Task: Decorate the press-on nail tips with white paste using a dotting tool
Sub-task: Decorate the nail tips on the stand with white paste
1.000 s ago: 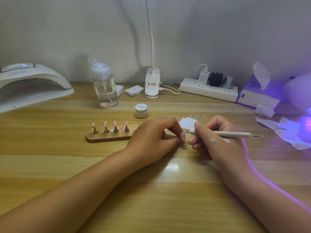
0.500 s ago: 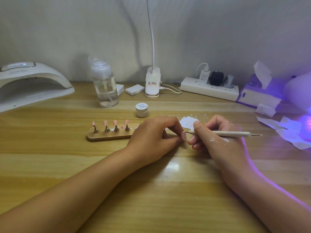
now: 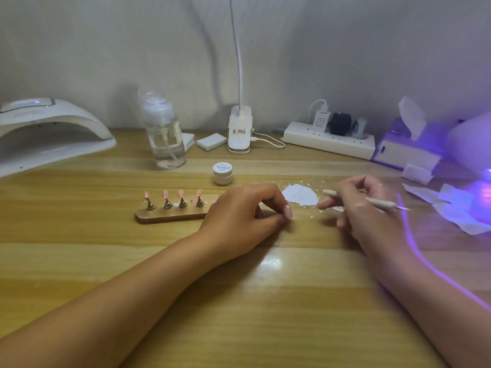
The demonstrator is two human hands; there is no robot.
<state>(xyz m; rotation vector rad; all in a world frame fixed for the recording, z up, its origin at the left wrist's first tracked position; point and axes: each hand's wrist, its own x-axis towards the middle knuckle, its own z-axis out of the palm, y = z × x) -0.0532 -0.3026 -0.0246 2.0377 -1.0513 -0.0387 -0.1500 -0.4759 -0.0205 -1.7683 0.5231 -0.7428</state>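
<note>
A wooden holder (image 3: 170, 215) carries several pink nail tips (image 3: 181, 193) on small metal stands. My left hand (image 3: 244, 213) rests on the table at the holder's right end. Its thumb and forefinger pinch together as on a small nail tip, which the fingers hide. My right hand (image 3: 369, 219), blurred, grips the white dotting tool (image 3: 382, 203) lying across its fingers, a hand's width right of the left hand. A smear of white paste (image 3: 300, 195) lies on the table between and behind the hands. The closed white paste jar (image 3: 223, 173) stands behind the left hand.
A nail lamp (image 3: 47, 134) sits at the far left. A clear pump bottle (image 3: 164, 134), a clip lamp base (image 3: 239, 134) and a power strip (image 3: 329, 140) line the back. A tissue box (image 3: 406, 147), torn wipes (image 3: 462, 208) and a violet light crowd the right.
My right hand has pulled away to the right with the dotting tool, uncovering the white paste smear. The left hand has stayed in place, still pinched.
</note>
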